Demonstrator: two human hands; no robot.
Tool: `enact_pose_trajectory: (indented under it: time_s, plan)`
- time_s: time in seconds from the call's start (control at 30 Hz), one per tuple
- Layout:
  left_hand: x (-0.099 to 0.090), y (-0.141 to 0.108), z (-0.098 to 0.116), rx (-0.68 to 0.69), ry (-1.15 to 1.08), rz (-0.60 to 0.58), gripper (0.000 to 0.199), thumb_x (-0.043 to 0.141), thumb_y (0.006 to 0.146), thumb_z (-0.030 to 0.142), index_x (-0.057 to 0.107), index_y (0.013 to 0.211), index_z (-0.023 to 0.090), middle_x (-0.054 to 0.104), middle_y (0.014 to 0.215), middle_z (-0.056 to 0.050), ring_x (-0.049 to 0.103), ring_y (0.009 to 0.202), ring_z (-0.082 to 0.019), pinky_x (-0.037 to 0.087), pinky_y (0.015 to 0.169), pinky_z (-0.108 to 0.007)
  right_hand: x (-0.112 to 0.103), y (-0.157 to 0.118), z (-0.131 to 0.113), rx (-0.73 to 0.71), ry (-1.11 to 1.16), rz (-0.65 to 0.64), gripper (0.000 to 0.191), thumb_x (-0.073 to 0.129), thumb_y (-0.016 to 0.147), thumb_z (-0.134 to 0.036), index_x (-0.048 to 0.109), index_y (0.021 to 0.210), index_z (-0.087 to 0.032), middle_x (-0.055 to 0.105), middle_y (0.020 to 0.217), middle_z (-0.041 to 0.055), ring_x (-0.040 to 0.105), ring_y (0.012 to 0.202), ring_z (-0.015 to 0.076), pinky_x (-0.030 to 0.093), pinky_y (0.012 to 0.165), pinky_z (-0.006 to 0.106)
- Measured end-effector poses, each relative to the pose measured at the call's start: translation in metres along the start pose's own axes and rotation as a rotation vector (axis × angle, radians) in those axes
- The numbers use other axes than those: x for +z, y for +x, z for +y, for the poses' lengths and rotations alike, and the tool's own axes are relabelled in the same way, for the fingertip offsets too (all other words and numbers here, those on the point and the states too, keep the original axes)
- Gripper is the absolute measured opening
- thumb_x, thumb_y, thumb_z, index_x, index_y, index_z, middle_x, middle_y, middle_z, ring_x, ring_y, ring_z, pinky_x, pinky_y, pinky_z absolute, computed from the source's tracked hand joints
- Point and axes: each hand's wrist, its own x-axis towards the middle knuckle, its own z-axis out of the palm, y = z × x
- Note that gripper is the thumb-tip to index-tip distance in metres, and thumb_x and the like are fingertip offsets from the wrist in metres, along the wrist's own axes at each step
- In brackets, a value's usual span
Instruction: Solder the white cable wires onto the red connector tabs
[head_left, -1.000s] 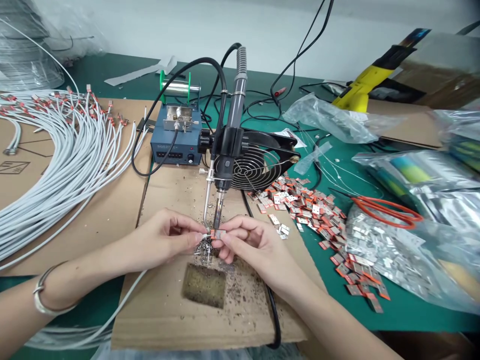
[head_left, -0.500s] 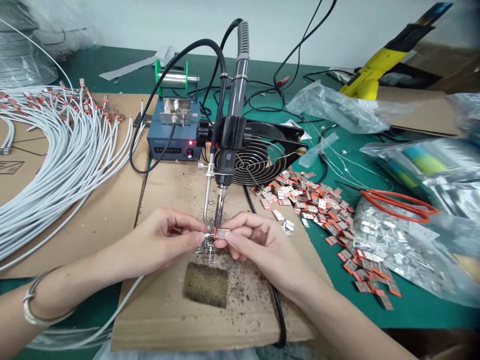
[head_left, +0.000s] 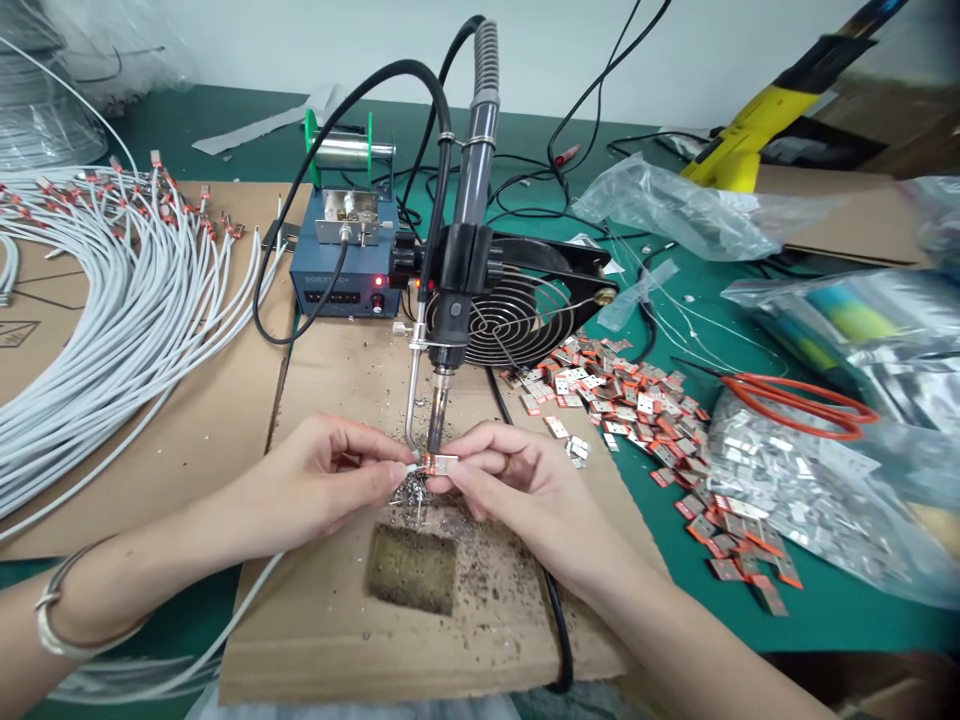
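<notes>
My left hand (head_left: 341,480) pinches a white cable (head_left: 251,595) close to its end, which meets a small USB connector (head_left: 442,464) with an orange part. My right hand (head_left: 517,490) grips that connector between thumb and fingers. Directly over the connector stands a mounted soldering iron (head_left: 450,310), its tip pointing down at the orange part. A thin metal feed tube (head_left: 413,400) runs down beside the iron and ends near the cable's tip. Whether the wires touch the tip is too small to tell.
Behind stand a blue solder feeder (head_left: 345,265) with a solder spool (head_left: 339,150) and a black fan (head_left: 517,310). Many white cables (head_left: 142,290) lie left. Loose connectors (head_left: 622,390) and a bag of metal parts (head_left: 787,490) lie right. A sponge (head_left: 411,567) sits in the cardboard (head_left: 322,650).
The view has shifted slightly. Both hands keep their hold on the cable and connector under the iron, with hardly any movement.
</notes>
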Motion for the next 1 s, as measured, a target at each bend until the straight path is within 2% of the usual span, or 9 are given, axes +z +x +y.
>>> enact_pose_trajectory:
  time_s: [0.17,0.53,0.73,1.0]
  plan:
    - [-0.0001,0.0014,-0.0016,0.002,0.009,-0.001,0.032,0.057,0.078,0.038,0.063,0.089,0.009,0.043,0.053,0.004,0.027,0.035,-0.001,0.018,0.031,-0.012,0.0010,-0.0005,-0.0014,0.019,-0.014,-0.007,0.038,0.075,0.062,-0.042,0.059,0.076,-0.010,0.066,0.065,0.0075,0.041,0.043,0.0010,0.029,0.043,0.012]
    - [-0.0003,0.0004,-0.0004,-0.006,-0.041,-0.013,0.027,0.058,0.078,0.037,0.061,0.085,0.010,0.043,0.054,0.004,0.028,0.034,-0.001,0.017,0.030,-0.012,-0.0009,-0.0012,0.0002,0.015,-0.003,-0.030,0.038,0.074,0.064,-0.043,0.060,0.078,-0.011,0.067,0.068,0.0075,0.041,0.043,0.0015,0.031,0.044,0.013]
    - [0.0005,0.0013,0.0004,-0.008,-0.053,-0.004,0.026,0.058,0.077,0.035,0.060,0.080,0.010,0.043,0.053,0.004,0.027,0.034,-0.001,0.016,0.029,-0.012,-0.0005,-0.0008,0.0000,0.008,-0.004,-0.025,0.036,0.074,0.064,-0.042,0.060,0.078,-0.012,0.065,0.062,0.0048,0.041,0.043,0.0020,0.031,0.043,0.013]
    - [0.0003,0.0005,0.0007,0.029,-0.067,-0.042,0.024,0.057,0.078,0.034,0.061,0.082,0.010,0.042,0.053,0.005,0.027,0.033,0.000,0.016,0.028,-0.012,-0.0007,-0.0019,0.0001,-0.033,0.052,-0.048,0.027,0.074,0.068,-0.035,0.061,0.077,-0.013,0.068,0.067,0.0041,0.051,0.046,0.0024,0.036,0.045,0.013]
